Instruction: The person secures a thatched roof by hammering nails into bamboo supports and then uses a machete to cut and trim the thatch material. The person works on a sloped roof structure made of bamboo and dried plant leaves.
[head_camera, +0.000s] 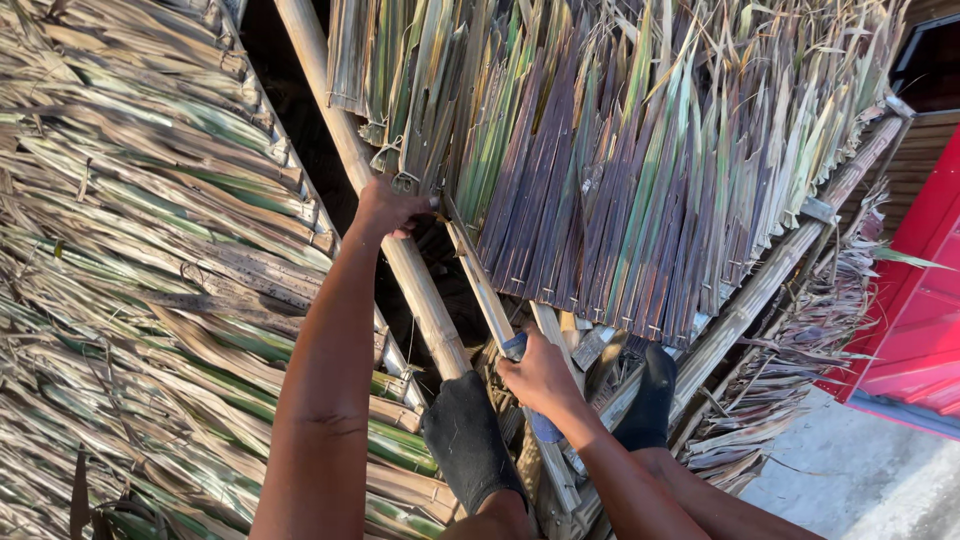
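A person's left hand (385, 210) closes on a thatch panel's (620, 170) edge beside a bamboo pole (400, 250); the right hand (540, 375) is clenched around a blue-handled blade (478, 275), its long axis slanting up-left toward the panel, black-socked feet (468, 440) braced below.

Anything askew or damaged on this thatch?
Nothing clearly damaged. The thatch panel under the hands sits at a slant to the laid thatch, with a dark open gap along the bamboo pole. Left hand grips the panel's edge; right hand holds a blue-handled tool.
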